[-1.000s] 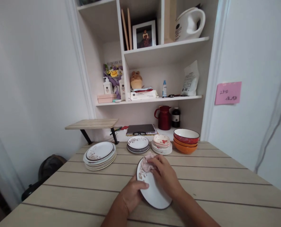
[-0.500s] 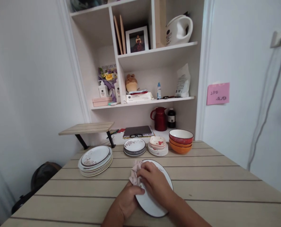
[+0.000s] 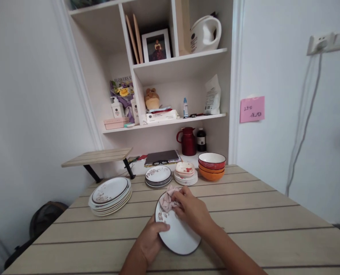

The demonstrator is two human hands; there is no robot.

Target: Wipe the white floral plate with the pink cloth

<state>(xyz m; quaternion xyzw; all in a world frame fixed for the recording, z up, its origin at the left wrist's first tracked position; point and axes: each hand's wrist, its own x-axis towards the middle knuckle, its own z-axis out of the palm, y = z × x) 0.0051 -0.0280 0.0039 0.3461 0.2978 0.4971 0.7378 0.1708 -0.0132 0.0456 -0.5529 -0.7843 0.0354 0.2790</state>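
A white plate (image 3: 179, 237) with a dark rim and brown floral print is held tilted over the slatted table. My left hand (image 3: 152, 236) grips its left edge, thumb on top and the other fingers hidden beneath. In my right hand (image 3: 193, 210) is a crumpled pale pink cloth (image 3: 168, 199), its fingers closed on it and pressing it against the plate's far edge. Beyond the plate stand a stack of small dark-rimmed plates (image 3: 158, 174) and a stack of small white dishes (image 3: 186, 176).
On the left is a stack of larger plates (image 3: 110, 193), near a small raised wooden shelf (image 3: 98, 156). Red and orange bowls (image 3: 211, 168) are stacked at the back right. Behind them a red jug (image 3: 188, 142) and a dark bottle (image 3: 201, 140) stand below the shelves. The slatted table (image 3: 261, 217) spans the foreground.
The cloth and my right hand have moved over the plate's upper left rim, where printed flowers now show. The plate is turned and tilted differently. The whole view has shifted slightly.
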